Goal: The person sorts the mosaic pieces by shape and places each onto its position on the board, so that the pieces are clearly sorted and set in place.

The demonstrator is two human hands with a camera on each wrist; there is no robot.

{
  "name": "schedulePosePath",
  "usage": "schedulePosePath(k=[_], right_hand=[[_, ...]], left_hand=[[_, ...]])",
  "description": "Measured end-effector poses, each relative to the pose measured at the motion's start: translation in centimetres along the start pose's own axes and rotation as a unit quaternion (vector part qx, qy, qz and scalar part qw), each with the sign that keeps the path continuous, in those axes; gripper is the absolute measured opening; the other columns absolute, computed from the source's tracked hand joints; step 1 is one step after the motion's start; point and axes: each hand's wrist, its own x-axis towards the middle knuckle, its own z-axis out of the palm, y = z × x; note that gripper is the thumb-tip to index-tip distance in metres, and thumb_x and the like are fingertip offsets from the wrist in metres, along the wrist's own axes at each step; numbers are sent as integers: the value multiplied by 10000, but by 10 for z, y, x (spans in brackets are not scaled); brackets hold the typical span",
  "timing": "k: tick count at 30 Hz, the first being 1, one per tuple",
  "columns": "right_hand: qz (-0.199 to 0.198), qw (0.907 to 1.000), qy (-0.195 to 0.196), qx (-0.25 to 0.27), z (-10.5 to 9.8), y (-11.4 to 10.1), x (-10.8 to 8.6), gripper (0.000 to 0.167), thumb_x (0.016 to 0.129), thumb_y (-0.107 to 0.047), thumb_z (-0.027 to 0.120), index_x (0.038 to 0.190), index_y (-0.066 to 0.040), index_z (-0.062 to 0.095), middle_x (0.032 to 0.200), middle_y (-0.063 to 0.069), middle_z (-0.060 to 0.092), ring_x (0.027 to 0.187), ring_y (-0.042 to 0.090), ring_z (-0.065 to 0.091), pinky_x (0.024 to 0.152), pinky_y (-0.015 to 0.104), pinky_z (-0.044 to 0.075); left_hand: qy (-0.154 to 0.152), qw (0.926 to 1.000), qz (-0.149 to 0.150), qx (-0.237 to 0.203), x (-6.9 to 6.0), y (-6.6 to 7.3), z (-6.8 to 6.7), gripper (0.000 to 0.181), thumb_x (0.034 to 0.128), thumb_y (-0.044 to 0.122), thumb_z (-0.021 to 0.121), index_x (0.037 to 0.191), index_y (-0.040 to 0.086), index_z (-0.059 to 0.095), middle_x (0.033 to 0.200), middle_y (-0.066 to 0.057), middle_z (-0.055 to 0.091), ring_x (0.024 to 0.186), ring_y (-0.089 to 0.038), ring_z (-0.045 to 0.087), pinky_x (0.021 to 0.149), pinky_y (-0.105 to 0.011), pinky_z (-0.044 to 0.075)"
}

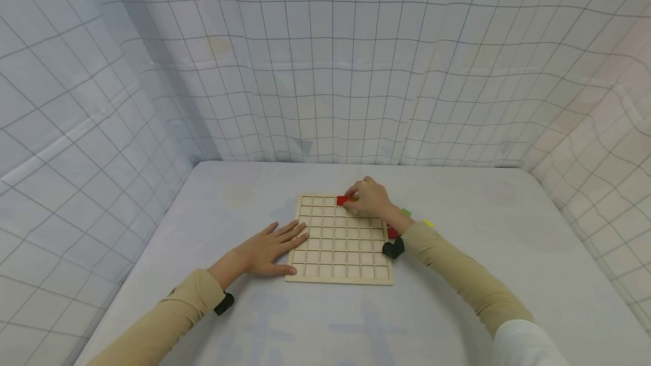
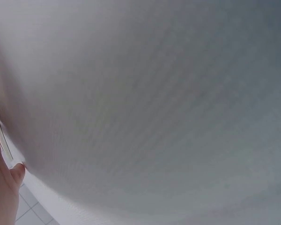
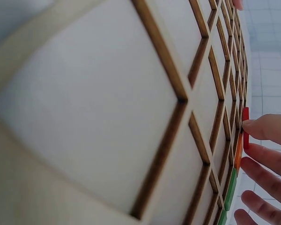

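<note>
A wooden grid board [image 1: 341,250] with square cells lies on the table. My left hand [image 1: 272,249] rests on its left edge with the fingers straight and spread; in the left wrist view only part of that hand shows at the lower left. At the board's far edge, my right hand [image 1: 370,196] pinches a red tile [image 3: 246,127] between thumb and finger. The red tile stands tilted to the board in the right wrist view. Beside it an orange tile [image 3: 238,152] sits in a cell, followed by green tiles [image 3: 230,190] along the same row.
Right of the board, partly behind the right forearm, lie red pieces [image 1: 393,232], a green piece [image 1: 406,212] and a yellow piece [image 1: 428,223]. A white cloth covers the table [image 1: 244,185]. Grid-patterned curtains [image 1: 330,72] enclose the back and sides.
</note>
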Motion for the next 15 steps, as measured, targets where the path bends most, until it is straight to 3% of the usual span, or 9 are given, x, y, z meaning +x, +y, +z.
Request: schedulePosePath(k=[15], right_hand=[[-57,10000,17,-60,1,-2,0,246,823,-336,743,986,-157,782,1049,34,715,923,210,546,647,330,514]], left_hand=[[-78,10000,-35,-8,0,1,-1,805,929,594,478,1557,197,168,1630,-55,117,1503,-280,117,1159,-602,161]])
